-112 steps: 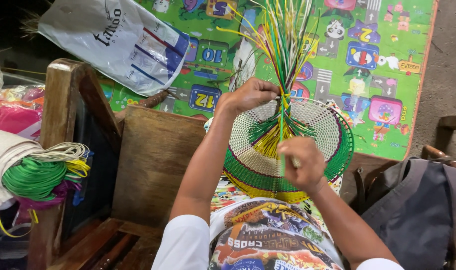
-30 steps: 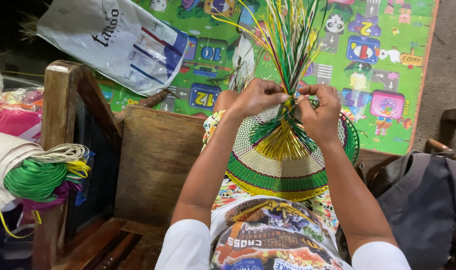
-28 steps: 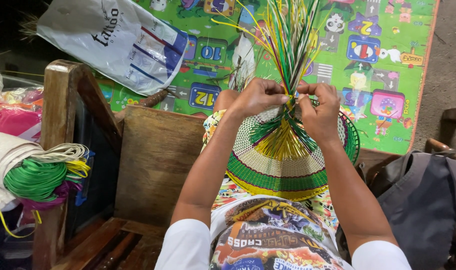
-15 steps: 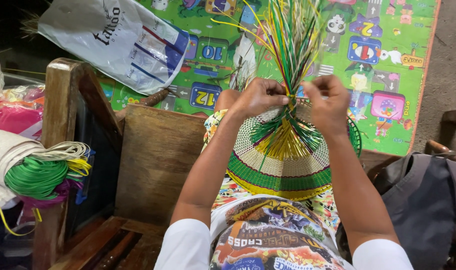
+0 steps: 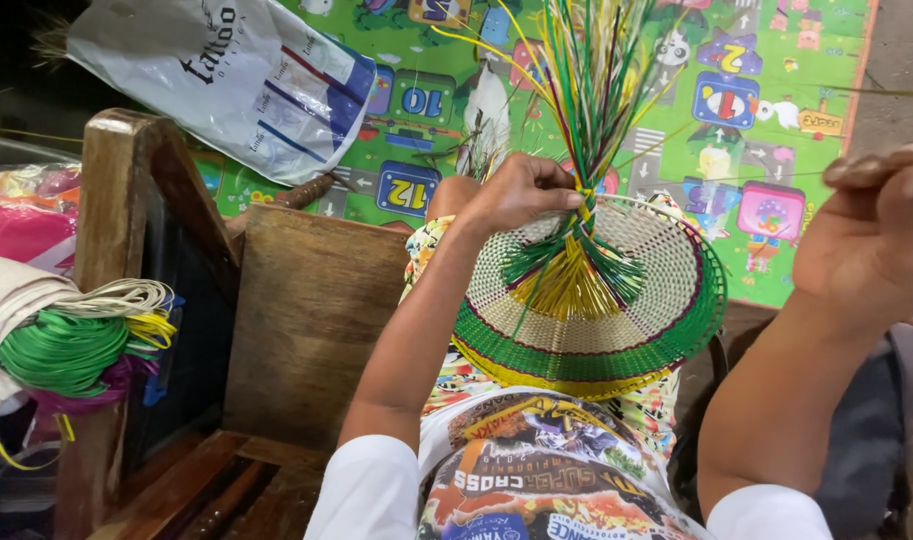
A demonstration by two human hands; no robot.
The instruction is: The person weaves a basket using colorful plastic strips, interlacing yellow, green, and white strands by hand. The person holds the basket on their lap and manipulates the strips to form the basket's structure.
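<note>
A round woven disc (image 5: 666,300) in cream, green, yellow and purple rests on my lap. From its centre rises a bundle of loose green, yellow and white strands (image 5: 591,90). My left hand (image 5: 521,190) pinches that bundle where the strands gather, just above the disc. My right hand (image 5: 876,235) is far out to the right, fingers pinched together on a thin strand that stretches back towards the bundle.
A wooden chair (image 5: 296,310) stands to my left, with coils of green, cream and yellow strands (image 5: 71,345) beside it. A white plastic bag (image 5: 226,80) lies on a colourful play mat (image 5: 736,90). A dark bag (image 5: 866,470) sits at my right.
Both hands were together at the bundle a second ago. My right hand has since swung far out to the right, pulling a strand; the left keeps its hold.
</note>
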